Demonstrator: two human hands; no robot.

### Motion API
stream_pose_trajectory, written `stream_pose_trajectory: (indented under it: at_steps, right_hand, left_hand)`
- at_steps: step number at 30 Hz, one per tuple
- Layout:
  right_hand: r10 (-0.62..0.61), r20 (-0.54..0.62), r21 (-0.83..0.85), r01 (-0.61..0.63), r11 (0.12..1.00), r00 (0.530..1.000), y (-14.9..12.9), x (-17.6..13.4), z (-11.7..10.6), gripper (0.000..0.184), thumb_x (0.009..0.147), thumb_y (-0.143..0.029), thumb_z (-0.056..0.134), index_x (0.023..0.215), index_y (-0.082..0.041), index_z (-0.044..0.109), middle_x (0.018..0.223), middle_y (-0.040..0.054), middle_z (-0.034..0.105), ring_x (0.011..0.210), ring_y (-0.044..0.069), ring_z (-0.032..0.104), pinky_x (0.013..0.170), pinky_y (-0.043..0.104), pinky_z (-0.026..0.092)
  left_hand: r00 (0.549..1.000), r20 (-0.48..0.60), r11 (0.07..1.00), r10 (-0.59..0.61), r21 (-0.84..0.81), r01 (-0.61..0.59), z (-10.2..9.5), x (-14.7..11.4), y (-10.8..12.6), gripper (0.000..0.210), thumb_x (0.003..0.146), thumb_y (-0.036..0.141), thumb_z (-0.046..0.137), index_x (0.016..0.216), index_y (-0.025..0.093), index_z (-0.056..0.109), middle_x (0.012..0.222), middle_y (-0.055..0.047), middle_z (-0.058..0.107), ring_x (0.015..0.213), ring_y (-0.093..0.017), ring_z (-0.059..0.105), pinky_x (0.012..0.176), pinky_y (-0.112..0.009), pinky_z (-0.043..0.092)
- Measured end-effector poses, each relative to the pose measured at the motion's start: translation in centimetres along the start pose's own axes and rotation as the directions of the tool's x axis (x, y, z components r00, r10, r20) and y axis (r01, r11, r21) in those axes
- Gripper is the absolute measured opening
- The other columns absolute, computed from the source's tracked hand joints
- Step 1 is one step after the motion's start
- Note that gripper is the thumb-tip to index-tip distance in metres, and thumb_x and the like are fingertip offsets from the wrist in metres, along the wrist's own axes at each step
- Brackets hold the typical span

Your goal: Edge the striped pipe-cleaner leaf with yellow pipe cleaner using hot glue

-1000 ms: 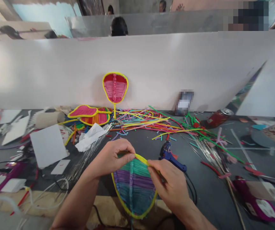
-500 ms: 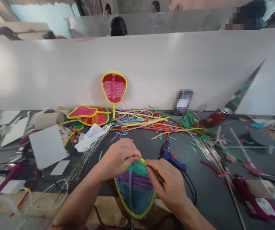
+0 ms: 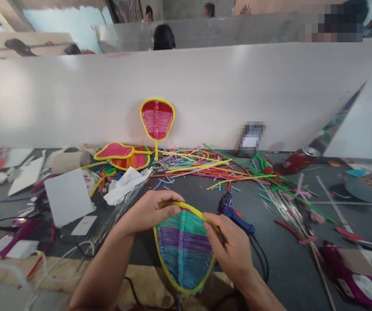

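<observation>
Both hands hold a fan-shaped piece (image 3: 194, 246) made of pipe cleaners, with teal, purple and blue bands and a yellow rim. My left hand (image 3: 160, 211) grips its upper left edge, thumb on the front face and fingers behind. My right hand (image 3: 228, 239) pinches the upper right rim between thumb and fingers; a thin dark object shows partly in that hand, too hidden to name. The piece tilts toward me over the table's near edge. Just beyond my right hand lies a blue glue gun (image 3: 234, 216) with a black cord.
A pink fan with a yellow rim (image 3: 157, 119) stands against the white partition (image 3: 76, 95). Loose pipe cleaners (image 3: 189, 164) spread along its foot. Bundled wires (image 3: 121, 207), white card (image 3: 67, 196), a red can (image 3: 301, 160) and a phone (image 3: 250, 140) lie around. People sit beyond the partition.
My left hand has shifted left along the rim, its thumb now on the front face, uncovering more of the top edge. The right hand still pinches the rim, slightly farther right.
</observation>
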State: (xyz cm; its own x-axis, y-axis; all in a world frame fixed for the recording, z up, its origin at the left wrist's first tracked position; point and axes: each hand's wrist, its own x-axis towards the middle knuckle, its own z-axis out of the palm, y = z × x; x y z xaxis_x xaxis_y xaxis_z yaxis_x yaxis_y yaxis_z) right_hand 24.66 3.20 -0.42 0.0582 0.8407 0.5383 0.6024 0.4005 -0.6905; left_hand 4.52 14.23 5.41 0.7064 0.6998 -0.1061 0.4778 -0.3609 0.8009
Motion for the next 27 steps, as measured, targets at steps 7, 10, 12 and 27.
stream_pose_trajectory:
  at_steps: [7,10,12,27]
  right_hand:
    - [0.006,-0.02,0.021,-0.006,1.0,1.0,0.1,-0.3,0.1,0.018,0.088,-0.015,0.054,0.101,-0.02,0.066,0.083,0.0035,0.073,0.074,0.016,0.07,0.068,0.025,0.057]
    - [0.015,-0.01,0.01,-0.015,1.0,1.0,0.2,-0.4,0.1,0.018,0.09,-0.016,0.052,0.102,-0.02,0.065,0.085,0.0048,0.073,0.075,0.017,0.07,0.068,0.027,0.057]
    - [0.026,0.012,-0.012,-0.025,1.0,1.0,0.4,-0.4,0.0,0.018,0.09,-0.018,0.052,0.103,-0.02,0.065,0.087,0.0055,0.073,0.078,0.018,0.07,0.069,0.028,0.057]
    - [-0.107,0.186,-0.206,0.145,0.968,0.977,-0.8,3.2,-1.3,0.021,0.095,-0.022,0.048,0.106,-0.02,0.066,0.094,0.0078,0.075,0.083,0.02,0.068,0.073,0.033,0.054]
  left_hand:
    - [0.999,-0.033,0.989,-0.04,-0.146,0.035,0.8,0.6,-0.3,0.027,0.087,0.036,0.053,0.087,0.014,0.068,0.082,-0.003,0.068,0.074,-0.015,0.06,0.064,-0.021,0.046]
    - [0.997,-0.063,0.99,-0.037,-0.139,0.028,1.1,0.8,-0.2,0.026,0.087,0.035,0.054,0.082,0.013,0.067,0.079,-0.003,0.067,0.072,-0.014,0.059,0.063,-0.021,0.045]
    - [0.997,-0.07,0.992,-0.037,-0.122,0.028,1.2,0.8,-0.1,0.027,0.087,0.036,0.053,0.081,0.013,0.067,0.076,-0.002,0.066,0.07,-0.013,0.058,0.062,-0.02,0.044]
    - [0.985,-0.146,0.984,0.094,0.164,-0.069,1.9,0.9,1.5,0.021,0.09,0.026,0.05,0.081,0.017,0.067,0.075,0.001,0.069,0.071,-0.012,0.062,0.065,-0.02,0.042]
